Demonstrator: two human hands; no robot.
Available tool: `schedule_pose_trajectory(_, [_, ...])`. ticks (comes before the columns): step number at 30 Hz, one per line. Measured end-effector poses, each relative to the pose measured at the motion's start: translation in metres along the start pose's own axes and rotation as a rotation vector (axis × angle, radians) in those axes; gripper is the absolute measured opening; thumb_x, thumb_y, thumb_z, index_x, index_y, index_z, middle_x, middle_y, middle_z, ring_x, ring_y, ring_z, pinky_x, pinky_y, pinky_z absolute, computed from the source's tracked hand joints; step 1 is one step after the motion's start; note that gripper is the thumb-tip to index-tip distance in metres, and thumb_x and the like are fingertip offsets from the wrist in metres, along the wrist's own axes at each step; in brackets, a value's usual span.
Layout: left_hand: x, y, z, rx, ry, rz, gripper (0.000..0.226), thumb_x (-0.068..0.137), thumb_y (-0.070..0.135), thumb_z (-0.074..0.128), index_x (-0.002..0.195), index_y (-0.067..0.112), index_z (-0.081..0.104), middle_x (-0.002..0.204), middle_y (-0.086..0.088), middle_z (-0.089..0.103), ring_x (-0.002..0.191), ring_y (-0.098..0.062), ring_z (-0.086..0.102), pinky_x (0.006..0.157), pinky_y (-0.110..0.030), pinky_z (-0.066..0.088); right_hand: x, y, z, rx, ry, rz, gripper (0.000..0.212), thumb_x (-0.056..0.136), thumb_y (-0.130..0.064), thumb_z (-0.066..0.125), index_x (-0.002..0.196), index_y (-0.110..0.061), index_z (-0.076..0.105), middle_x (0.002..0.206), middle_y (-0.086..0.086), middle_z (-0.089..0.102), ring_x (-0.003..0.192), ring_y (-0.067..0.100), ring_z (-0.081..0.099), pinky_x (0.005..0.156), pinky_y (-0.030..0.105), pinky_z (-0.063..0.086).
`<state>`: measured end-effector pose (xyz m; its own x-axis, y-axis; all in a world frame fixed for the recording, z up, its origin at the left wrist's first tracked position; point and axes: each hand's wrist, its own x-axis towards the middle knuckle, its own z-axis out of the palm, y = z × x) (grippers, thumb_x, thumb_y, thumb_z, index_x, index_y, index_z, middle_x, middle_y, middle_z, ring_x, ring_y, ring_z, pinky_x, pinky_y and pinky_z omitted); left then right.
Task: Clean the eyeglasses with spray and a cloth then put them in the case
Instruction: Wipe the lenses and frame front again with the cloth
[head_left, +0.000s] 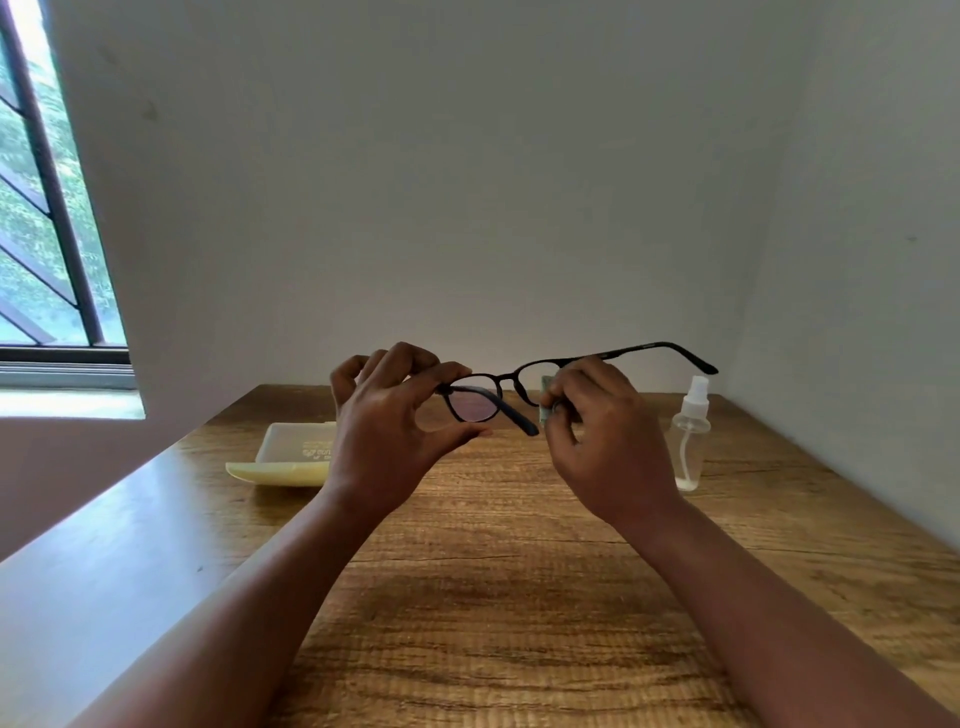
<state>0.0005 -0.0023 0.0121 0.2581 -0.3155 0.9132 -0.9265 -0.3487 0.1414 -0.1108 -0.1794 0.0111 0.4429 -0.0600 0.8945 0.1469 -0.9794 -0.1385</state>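
Note:
Black-framed eyeglasses (524, 375) are held up above the wooden table (519, 597), with their arms unfolded. My left hand (389, 431) pinches the frame's left lens rim between fingers and thumb. My right hand (602, 441) grips a small pale green cloth (545, 397) folded around the right lens, most of the cloth hidden by the fingers. An open pale yellow case (291, 457) lies on the table to the left, partly behind my left hand. A clear spray bottle (691, 441) with a white nozzle stands upright to the right.
The table sits in a corner, with a plain wall behind it and another along its right side. A barred window (47, 208) is at the far left. The table's left edge runs diagonally toward me.

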Motion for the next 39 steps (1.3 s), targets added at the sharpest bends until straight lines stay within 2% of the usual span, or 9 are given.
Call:
schedule_pose_trajectory(6, [-0.0002, 0.0011, 0.0015, 0.019, -0.011, 0.027, 0.056, 0.071, 0.065, 0.064, 0.108, 0.024, 0.073, 0.100, 0.006, 0.061, 0.096, -0.010, 0.054, 0.090, -0.034, 0.026, -0.0001, -0.0043, 0.0007, 0.044, -0.018, -0.019, 0.020, 0.085, 0.001, 0.059, 0.102, -0.007, 0.065, 0.109, 0.003, 0.062, 0.103, 0.015, 0.059, 0.085, 0.024, 0.050])
schedule_pose_trajectory(12, [0.0014, -0.0018, -0.0015, 0.059, 0.012, 0.013, 0.053, 0.071, 0.061, 0.065, 0.108, 0.025, 0.073, 0.100, 0.007, 0.060, 0.097, -0.010, 0.053, 0.090, -0.031, 0.023, -0.0001, -0.0004, 0.0007, -0.028, -0.019, 0.042, 0.011, 0.084, -0.001, 0.060, 0.087, -0.012, 0.059, 0.089, -0.001, 0.057, 0.083, 0.016, 0.055, 0.066, 0.036, 0.052])
schedule_pose_trajectory(17, [0.0006, -0.0002, -0.0009, 0.052, -0.015, 0.024, 0.055, 0.072, 0.064, 0.062, 0.110, 0.025, 0.073, 0.100, 0.006, 0.060, 0.097, -0.012, 0.055, 0.089, -0.031, 0.023, -0.0013, -0.0085, -0.0003, 0.121, -0.089, -0.007, 0.010, 0.088, -0.014, 0.059, 0.097, -0.015, 0.056, 0.094, -0.004, 0.057, 0.086, 0.011, 0.053, 0.071, 0.029, 0.048])
schedule_pose_trajectory(22, [0.0012, 0.0002, -0.0021, 0.084, -0.005, 0.072, 0.055, 0.075, 0.063, 0.060, 0.110, 0.023, 0.073, 0.100, 0.004, 0.061, 0.098, -0.012, 0.053, 0.091, -0.035, 0.024, -0.0018, -0.0018, 0.0037, 0.018, -0.039, 0.045, 0.018, 0.093, -0.030, 0.052, 0.104, -0.015, 0.053, 0.101, -0.003, 0.056, 0.091, 0.012, 0.050, 0.070, 0.025, 0.041])
schedule_pose_trajectory(25, [0.0017, -0.0002, -0.0016, 0.104, -0.010, 0.082, 0.055, 0.075, 0.063, 0.061, 0.110, 0.023, 0.072, 0.101, 0.003, 0.061, 0.099, -0.012, 0.052, 0.092, -0.035, 0.024, -0.0028, -0.0002, 0.0044, -0.024, -0.022, 0.074, 0.024, 0.094, -0.035, 0.060, 0.104, -0.015, 0.053, 0.099, -0.003, 0.055, 0.089, 0.011, 0.047, 0.067, 0.022, 0.036])
schedule_pose_trajectory(28, [0.0013, 0.0003, -0.0017, 0.106, -0.018, 0.093, 0.054, 0.075, 0.063, 0.060, 0.110, 0.023, 0.072, 0.101, 0.004, 0.061, 0.099, -0.012, 0.052, 0.092, -0.035, 0.024, -0.0037, -0.0025, 0.0051, 0.028, -0.033, 0.062, 0.024, 0.091, -0.024, 0.066, 0.108, -0.015, 0.050, 0.103, -0.002, 0.056, 0.091, 0.012, 0.050, 0.068, 0.023, 0.044])
schedule_pose_trajectory(32, [0.0002, 0.0000, -0.0017, 0.137, -0.020, 0.122, 0.054, 0.075, 0.062, 0.060, 0.110, 0.023, 0.072, 0.099, 0.003, 0.061, 0.098, -0.012, 0.051, 0.092, -0.036, 0.025, -0.0042, -0.0064, 0.0046, 0.121, -0.110, 0.011, 0.038, 0.089, -0.002, 0.061, 0.110, -0.024, 0.037, 0.105, 0.002, 0.060, 0.094, 0.017, 0.059, 0.074, 0.039, 0.053])
schedule_pose_trajectory(36, [0.0005, -0.0011, -0.0025, 0.167, -0.016, 0.126, 0.053, 0.076, 0.062, 0.060, 0.110, 0.024, 0.072, 0.099, 0.003, 0.060, 0.097, -0.012, 0.051, 0.094, -0.038, 0.026, -0.0044, -0.0067, 0.0019, 0.139, -0.139, 0.038, 0.039, 0.085, -0.002, 0.060, 0.102, -0.026, 0.036, 0.101, -0.004, 0.062, 0.089, 0.014, 0.062, 0.068, 0.038, 0.055])
schedule_pose_trajectory(39, [0.0011, -0.0006, -0.0040, 0.160, -0.009, 0.111, 0.051, 0.075, 0.060, 0.060, 0.110, 0.025, 0.071, 0.100, 0.004, 0.060, 0.097, -0.012, 0.051, 0.095, -0.039, 0.025, -0.0045, -0.0025, 0.0008, 0.033, -0.151, 0.031, 0.036, 0.082, -0.002, 0.061, 0.100, -0.025, 0.038, 0.091, -0.002, 0.061, 0.079, 0.017, 0.059, 0.059, 0.040, 0.053])
